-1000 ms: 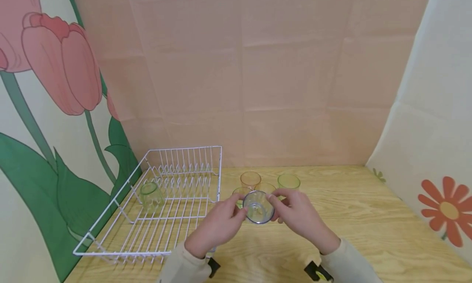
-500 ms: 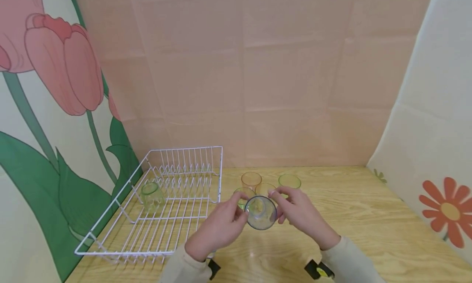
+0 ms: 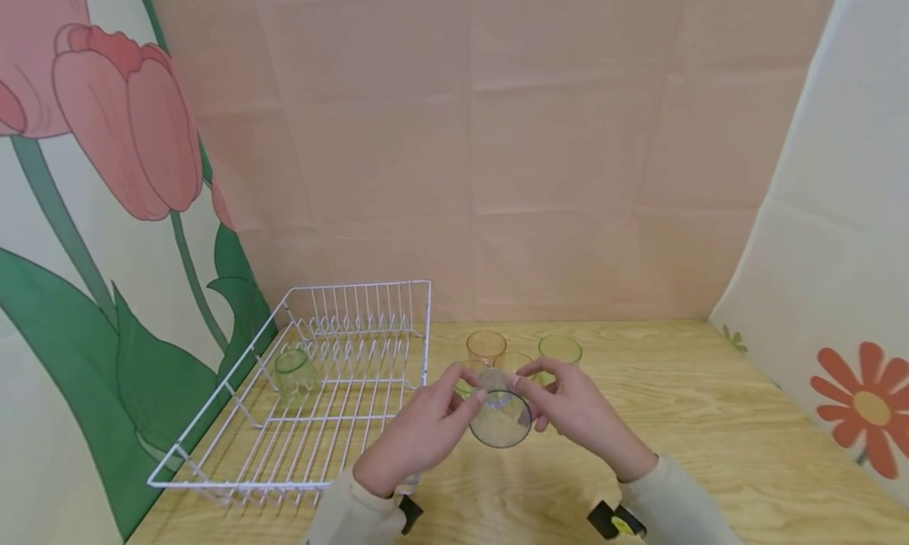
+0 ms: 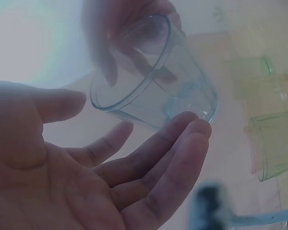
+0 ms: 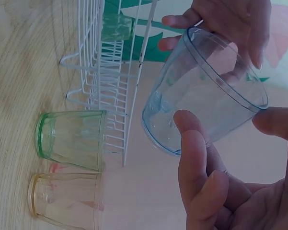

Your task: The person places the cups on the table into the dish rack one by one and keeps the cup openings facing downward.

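One clear bluish glass (image 3: 500, 423) is held up between two bare hands above the table, tilted with its mouth turned toward the wearer; the right hand (image 3: 571, 403) grips it from the right, thumb against the rim and curled fingertips on the wall nearer the base; the left hand (image 3: 433, 427) holds it from the other side, thumb beside the rim and bent fingers along the wall toward the base; the glass thus sits between the two sets of fingertips, well away from the palms.

Just beyond the hands stand an orange glass (image 3: 486, 345), an amber glass (image 5: 67, 201), a front green glass (image 5: 72, 141) and a right-hand green glass (image 3: 560, 349); to the left is a white wire rack (image 3: 237, 484) on the wood-grain table (image 3: 682, 419), with another green glass (image 3: 297, 383) inside.

Hands and held glass partly cover the glasses behind; fingers seen through the clear wall blur into it, so whether every left fingertip touches is hard to tell; the left wrist view is hazy, and a dark shape (image 4: 211, 206) low in it is too blurred to name; both pale sleeves (image 3: 671, 502) are cut off by the bottom edge of the head view.
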`<state>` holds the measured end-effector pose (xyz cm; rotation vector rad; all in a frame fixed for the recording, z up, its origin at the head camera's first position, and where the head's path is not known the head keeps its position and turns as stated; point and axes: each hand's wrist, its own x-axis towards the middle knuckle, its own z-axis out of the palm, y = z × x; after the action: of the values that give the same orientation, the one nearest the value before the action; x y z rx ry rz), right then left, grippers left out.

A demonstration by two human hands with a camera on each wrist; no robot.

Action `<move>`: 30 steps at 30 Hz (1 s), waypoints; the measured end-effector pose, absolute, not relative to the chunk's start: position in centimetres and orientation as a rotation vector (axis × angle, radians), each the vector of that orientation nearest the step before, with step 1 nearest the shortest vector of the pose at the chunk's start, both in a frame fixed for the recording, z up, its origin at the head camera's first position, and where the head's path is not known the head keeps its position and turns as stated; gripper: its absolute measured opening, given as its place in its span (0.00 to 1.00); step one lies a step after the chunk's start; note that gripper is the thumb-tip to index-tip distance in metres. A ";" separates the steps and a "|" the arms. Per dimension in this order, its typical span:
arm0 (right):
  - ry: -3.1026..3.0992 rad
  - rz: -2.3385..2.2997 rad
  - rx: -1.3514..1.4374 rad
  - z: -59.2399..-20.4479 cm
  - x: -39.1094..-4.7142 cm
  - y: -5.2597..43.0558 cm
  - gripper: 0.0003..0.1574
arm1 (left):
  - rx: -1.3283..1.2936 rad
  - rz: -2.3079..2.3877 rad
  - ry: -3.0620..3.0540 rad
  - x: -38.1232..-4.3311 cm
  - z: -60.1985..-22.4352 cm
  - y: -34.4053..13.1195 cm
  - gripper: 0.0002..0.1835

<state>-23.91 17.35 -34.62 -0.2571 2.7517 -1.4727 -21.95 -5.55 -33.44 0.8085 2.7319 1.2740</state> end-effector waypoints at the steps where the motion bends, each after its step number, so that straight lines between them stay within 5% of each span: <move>1: 2.745 -1.477 -0.268 -34.6 -23.8 17.4 0.32 | 0.801 1.272 2.737 -22.0 -33.4 -5.5 0.18; 30: 2.728 -1.397 -0.329 -34.7 -23.7 16.9 0.32 | 0.716 1.270 2.767 -22.3 -33.9 -5.4 0.24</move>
<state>-23.70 16.94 -34.74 -0.3290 2.7283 -1.3967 -22.33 -5.45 -33.94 0.7160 2.7665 1.2705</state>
